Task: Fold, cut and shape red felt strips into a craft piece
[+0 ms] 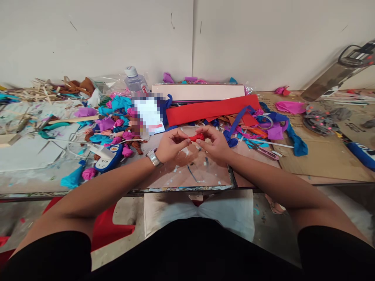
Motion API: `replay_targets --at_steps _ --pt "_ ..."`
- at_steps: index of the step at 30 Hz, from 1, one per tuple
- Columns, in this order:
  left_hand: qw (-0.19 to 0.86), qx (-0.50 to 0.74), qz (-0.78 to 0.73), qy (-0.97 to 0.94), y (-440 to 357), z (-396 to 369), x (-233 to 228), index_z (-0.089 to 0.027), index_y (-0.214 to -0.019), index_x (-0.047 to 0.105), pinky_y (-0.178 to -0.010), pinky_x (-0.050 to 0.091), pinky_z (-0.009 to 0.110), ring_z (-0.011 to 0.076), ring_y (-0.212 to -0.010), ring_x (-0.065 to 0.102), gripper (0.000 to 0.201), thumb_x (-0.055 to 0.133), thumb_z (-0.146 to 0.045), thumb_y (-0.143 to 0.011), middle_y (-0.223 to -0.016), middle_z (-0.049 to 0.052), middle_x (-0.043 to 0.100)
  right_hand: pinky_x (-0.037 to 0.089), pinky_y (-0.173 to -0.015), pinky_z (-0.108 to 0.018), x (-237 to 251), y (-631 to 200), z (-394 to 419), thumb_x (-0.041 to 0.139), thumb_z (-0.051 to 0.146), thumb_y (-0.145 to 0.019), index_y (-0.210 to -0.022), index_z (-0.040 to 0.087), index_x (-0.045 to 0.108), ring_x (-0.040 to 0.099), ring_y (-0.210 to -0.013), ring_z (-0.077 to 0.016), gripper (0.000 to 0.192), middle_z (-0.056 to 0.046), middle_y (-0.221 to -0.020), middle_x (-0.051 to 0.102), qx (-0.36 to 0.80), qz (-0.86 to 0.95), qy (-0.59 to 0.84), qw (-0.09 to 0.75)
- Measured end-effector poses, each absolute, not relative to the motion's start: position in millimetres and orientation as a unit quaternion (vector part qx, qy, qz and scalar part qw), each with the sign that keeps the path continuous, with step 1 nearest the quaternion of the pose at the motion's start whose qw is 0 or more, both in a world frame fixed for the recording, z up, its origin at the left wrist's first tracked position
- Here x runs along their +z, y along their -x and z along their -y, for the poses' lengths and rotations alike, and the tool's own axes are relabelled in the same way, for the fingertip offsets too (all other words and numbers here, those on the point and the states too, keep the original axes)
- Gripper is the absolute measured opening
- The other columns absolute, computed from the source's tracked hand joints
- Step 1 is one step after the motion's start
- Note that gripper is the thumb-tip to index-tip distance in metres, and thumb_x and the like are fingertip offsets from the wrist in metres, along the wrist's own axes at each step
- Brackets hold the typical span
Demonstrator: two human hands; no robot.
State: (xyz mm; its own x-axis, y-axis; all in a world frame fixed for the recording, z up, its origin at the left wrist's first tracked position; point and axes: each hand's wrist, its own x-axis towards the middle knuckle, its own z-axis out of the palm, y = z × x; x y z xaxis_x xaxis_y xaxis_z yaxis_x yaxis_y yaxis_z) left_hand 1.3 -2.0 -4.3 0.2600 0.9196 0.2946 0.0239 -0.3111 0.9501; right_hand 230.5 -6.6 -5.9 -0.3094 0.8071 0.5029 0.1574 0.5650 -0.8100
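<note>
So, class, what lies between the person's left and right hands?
A small, bunched red piece of paper-like material, pinched by the left hand and the right hand, as the head view shows.

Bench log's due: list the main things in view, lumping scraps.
Rolled piece: 1, red, centre, held
Wide strip: 1, red, centre back
Scraps: many, multicoloured, throughout
Sticks: many, tan, back left
Small bottle: 1, clear, centre-left back
Large bottle: 1, grey, back right
Power strip: 1, blue-white, left
Cutter: 1, pink, right of centre
Cardboard: count unclear, brown, right
Chair: count unclear, red, lower left
Wristwatch: 1, silver, worn left
Left hand: 1, bare, centre
Right hand: 1, bare, centre
</note>
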Motion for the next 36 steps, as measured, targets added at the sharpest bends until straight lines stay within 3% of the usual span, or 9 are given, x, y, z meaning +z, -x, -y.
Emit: replay_targets --at_steps 4,10,20,27,32,36 --pt "0.516 0.472 -0.356 -0.62 -3.2 3.2 -1.6 -0.016 -0.085 0.07 -0.067 0.06 0.03 0.0163 -0.067 0.075 0.043 0.093 -0.052 -0.079 -0.077 0.006 0.079 0.062 -0.087 -0.038 -7.1 -229.4 7.5 0.087 0.054 -0.087 -0.135 0.024 0.063 0.074 -0.096 -0.0223 0.061 -0.007 -0.113 0.076 0.403 0.741 0.299 0.447" --pt "0.601 0.44 -0.335 -0.578 -6.5 7.4 2.5 -0.016 -0.087 0.069 -0.064 0.062 0.028 0.0149 -0.062 0.074 0.047 0.096 -0.053 -0.075 -0.074 0.005 0.079 0.062 -0.084 -0.038 -2.5 -229.4 7.7 0.086 0.061 -0.086 -0.116 0.022 0.07 0.073 -0.09 -0.0215 0.051 -0.005 -0.101 0.078 0.394 0.747 0.298 0.444" --pt "0.544 0.44 -0.317 -0.64 -5.2 8.0 1.6 -0.016 -0.092 0.072 -0.068 0.064 0.028 0.017 -0.069 0.078 0.045 0.091 -0.056 -0.083 -0.08 0.008 0.082 0.059 -0.076 -0.036 -0.8 -229.8 7.3 0.081 0.062 -0.089 -0.1 0.024 0.073 0.07 -0.081 -0.0201 0.041 -0.002 -0.088 0.076 0.351 0.743 0.325 0.468" --pt "0.475 0.433 -0.339 -0.687 -2.1 5.3 0.1 -0.016 -0.097 0.08 -0.069 0.064 0.03 0.019 -0.071 0.079 0.044 0.085 -0.059 -0.087 -0.084 0.009 0.083 0.06 -0.08 -0.036 -4.6 -228.1 7.1 0.085 0.066 -0.084 -0.116 0.023 0.071 0.072 -0.086 -0.0214 0.055 -0.004 -0.097 0.077 0.37 0.724 0.332 0.479" --pt "0.44 0.427 -0.351 -0.708 -0.7 5.6 3.2 -0.017 -0.094 0.081 -0.069 0.064 0.031 0.0186 -0.071 0.078 0.04 0.081 -0.057 -0.092 -0.082 0.009 0.083 0.06 -0.076 -0.036 -2.7 -226.5 6.9 0.085 0.067 -0.084 -0.098 0.022 0.075 0.071 -0.081 -0.0206 0.049 -0.003 -0.089 0.077 0.369 0.717 0.349 0.477" --pt "0.496 0.426 -0.362 -0.664 -3.2 7.6 4.1 -0.016 -0.093 0.078 -0.071 0.067 0.033 0.0193 -0.071 0.078 0.047 0.083 -0.063 -0.088 -0.081 0.009 0.083 0.06 -0.073 -0.034 -4.4 -225.7 5.7 0.087 0.066 -0.081 -0.1 0.021 0.074 0.071 -0.08 -0.0199 0.05 -0.003 -0.089 0.077 0.406 0.692 0.358 0.478"
